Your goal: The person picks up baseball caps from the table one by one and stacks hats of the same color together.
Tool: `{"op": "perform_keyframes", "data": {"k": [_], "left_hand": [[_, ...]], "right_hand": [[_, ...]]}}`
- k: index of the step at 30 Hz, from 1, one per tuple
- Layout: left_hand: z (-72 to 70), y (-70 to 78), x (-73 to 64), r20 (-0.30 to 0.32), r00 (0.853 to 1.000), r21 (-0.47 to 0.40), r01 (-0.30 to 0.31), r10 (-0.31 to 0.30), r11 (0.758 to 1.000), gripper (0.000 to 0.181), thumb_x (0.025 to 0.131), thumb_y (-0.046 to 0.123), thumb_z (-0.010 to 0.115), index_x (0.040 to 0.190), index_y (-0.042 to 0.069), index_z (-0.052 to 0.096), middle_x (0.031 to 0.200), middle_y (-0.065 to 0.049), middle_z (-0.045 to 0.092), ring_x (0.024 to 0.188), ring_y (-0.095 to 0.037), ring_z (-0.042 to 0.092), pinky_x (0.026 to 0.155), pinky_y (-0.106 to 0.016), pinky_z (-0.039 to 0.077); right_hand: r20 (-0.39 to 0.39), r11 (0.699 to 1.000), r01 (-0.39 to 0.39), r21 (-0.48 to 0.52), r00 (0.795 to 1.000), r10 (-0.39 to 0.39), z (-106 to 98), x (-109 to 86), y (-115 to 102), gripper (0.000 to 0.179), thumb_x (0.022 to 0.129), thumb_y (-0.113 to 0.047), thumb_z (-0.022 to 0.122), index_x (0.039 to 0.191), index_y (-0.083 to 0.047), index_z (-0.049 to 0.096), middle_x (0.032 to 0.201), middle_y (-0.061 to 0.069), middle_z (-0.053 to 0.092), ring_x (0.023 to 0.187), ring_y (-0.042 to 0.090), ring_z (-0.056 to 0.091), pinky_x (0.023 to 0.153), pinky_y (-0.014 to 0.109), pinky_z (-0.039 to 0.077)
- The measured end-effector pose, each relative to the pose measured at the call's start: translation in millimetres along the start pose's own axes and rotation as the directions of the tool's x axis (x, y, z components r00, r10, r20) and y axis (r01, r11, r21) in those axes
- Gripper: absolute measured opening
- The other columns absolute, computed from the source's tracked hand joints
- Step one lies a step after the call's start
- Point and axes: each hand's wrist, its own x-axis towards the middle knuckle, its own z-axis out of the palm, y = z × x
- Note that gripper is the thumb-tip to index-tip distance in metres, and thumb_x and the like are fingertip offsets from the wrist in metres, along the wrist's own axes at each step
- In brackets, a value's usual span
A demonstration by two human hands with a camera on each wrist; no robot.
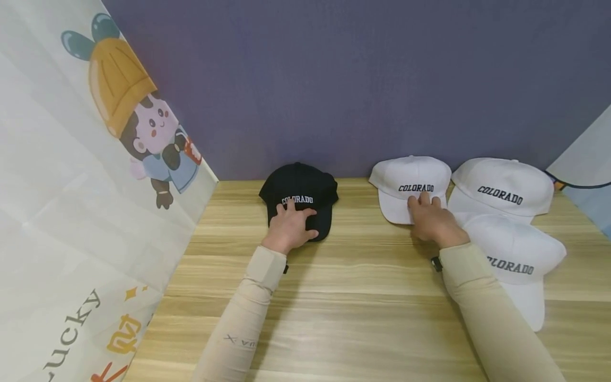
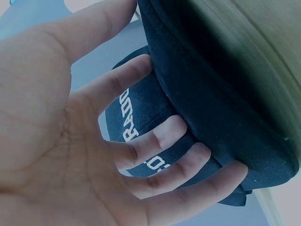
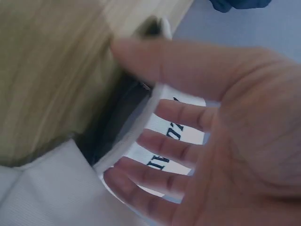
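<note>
Right of the black cloth baseball cap [image 1: 298,180] on the wood-grained surface [image 1: 343,297] sits a white cloth cap [image 1: 414,172]; the left hand [image 1: 291,225] and right hand [image 1: 434,222], apart, touch black brim [image 1: 325,223] and white brim [image 1: 392,208] with extended fingers, perhaps steadying them

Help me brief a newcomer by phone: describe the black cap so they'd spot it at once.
On the wooden table, look along the far edge, by the dark purplish wall. Toward its left end, with the person's left hand on the brim, sits the black cap. Its COLORADO lettering is white, whereas the three other caps are white with dark lettering.
</note>
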Motion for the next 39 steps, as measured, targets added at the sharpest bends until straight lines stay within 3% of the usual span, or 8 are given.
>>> {"op": "perform_keyframes", "data": {"k": [4, 7, 10, 12, 18, 27, 34, 39], "left_hand": [[0.1, 0.2, 0.3, 0.002, 1.0, -0.004, -0.003, 0.003, 1.0, 0.057, 0.095, 0.048, 0.071, 0.148, 0.035, 0.054, 0.166, -0.027, 0.022, 0.144, -0.057, 0.03, 0.092, -0.059, 0.055], [0.0, 0.7, 0.1, 0.003, 1.0, -0.006, -0.003, 0.003, 1.0, 0.057, 0.095, 0.048, 0.071, 0.148, 0.035, 0.054, 0.166, -0.027, 0.021, 0.145, -0.057, 0.03, 0.093, -0.06, 0.055], [0.3, 0.9, 0.1, 0.006, 1.0, -0.008, -0.003, 0.003, 1.0, 0.057, 0.095, 0.048, 0.07, 0.148, 0.035, 0.054, 0.166, -0.027, 0.022, 0.145, -0.057, 0.03, 0.094, -0.06, 0.054], [0.7, 0.9, -0.1, 0.007, 1.0, -0.008, -0.003, 0.003, 1.0, 0.057, 0.095, 0.048, 0.07, 0.148, 0.035, 0.055, 0.166, -0.027, 0.022, 0.145, -0.057, 0.03, 0.094, -0.06, 0.054], [0.8, 0.5, -0.1, -0.004, 1.0, -0.006, -0.01, 0.01, 1.0, 0.056, 0.095, 0.048, 0.07, 0.148, 0.034, 0.055, 0.165, -0.027, 0.023, 0.143, -0.058, 0.031, 0.092, -0.06, 0.055], [1.6, -0.9, 1.2, -0.02, 1.0, 0.004, -0.015, 0.015, 1.0, 0.055, 0.095, 0.048, 0.07, 0.147, 0.034, 0.056, 0.164, -0.028, 0.026, 0.141, -0.058, 0.034, 0.089, -0.06, 0.056], [1.7, 3.3, 7.0, -0.039, 0.999, -0.007, -0.001, 0.0, 1.0, 0.055, 0.095, 0.047, 0.071, 0.146, 0.033, 0.057, 0.163, -0.028, 0.027, 0.139, -0.058, 0.036, 0.089, -0.06, 0.056], [0.6, 7.8, 10.3, -0.038, 0.999, -0.023, 0.01, -0.011, 1.0, 0.055, 0.095, 0.046, 0.071, 0.147, 0.032, 0.057, 0.163, -0.029, 0.026, 0.139, -0.059, 0.036, 0.09, -0.06, 0.055]], "right_hand": [[-0.053, 1.0, 0.022, -0.011, 0.998, -0.022, 5.2, 2.1, 3.4, 0.042, 0.088, 0.003, 0.056, 0.128, 0.005, 0.044, 0.121, 0.03, 0.041, 0.107, 0.053, 0.043, 0.07, 0.06, 0.051], [-0.094, 0.999, 0.045, -0.016, 0.995, -0.047, 7.0, 2.9, 3.2, 0.035, 0.092, 0.0, 0.055, 0.127, 0.001, 0.05, 0.121, 0.026, 0.046, 0.108, 0.052, 0.047, 0.072, 0.063, 0.052], [-0.127, 0.997, 0.071, -0.017, 0.989, -0.072, 7.2, 3.2, -0.6, 0.035, 0.09, -0.004, 0.062, 0.123, -0.001, 0.056, 0.12, 0.022, 0.053, 0.106, 0.05, 0.052, 0.073, 0.065, 0.052], [-0.137, 0.996, 0.085, -0.023, 0.987, -0.087, 6.3, 3.1, -5.3, 0.038, 0.083, -0.004, 0.068, 0.119, -0.002, 0.059, 0.118, 0.021, 0.056, 0.105, 0.048, 0.056, 0.074, 0.064, 0.053], [-0.166, 0.988, 0.14, -0.058, 0.975, -0.148, 4.2, 0.0, -30.9, 0.034, 0.072, -0.002, 0.068, 0.106, -0.003, 0.065, 0.107, 0.016, 0.064, 0.092, 0.04, 0.065, 0.068, 0.058, 0.054], [-0.139, 0.964, 0.254, -0.082, 0.955, -0.263, 2.6, -9.7, -55.1, 0.035, 0.067, 0.0, 0.077, 0.099, -0.008, 0.067, 0.101, 0.006, 0.067, 0.079, 0.032, 0.066, 0.063, 0.049, 0.053], [-0.137, 0.925, 0.349, -0.15, 0.919, -0.369, 2.8, -12.8, -62.9, 0.033, 0.065, 0.0, 0.08, 0.094, -0.006, 0.066, 0.093, 0.008, 0.067, 0.078, 0.031, 0.067, 0.063, 0.047, 0.055], [-0.114, 0.913, 0.359, -0.192, 0.916, -0.384, 5.5, -18.7, -65.9, 0.033, 0.063, -0.003, 0.083, 0.091, -0.007, 0.064, 0.09, 0.007, 0.064, 0.077, 0.029, 0.066, 0.062, 0.044, 0.055]]}}
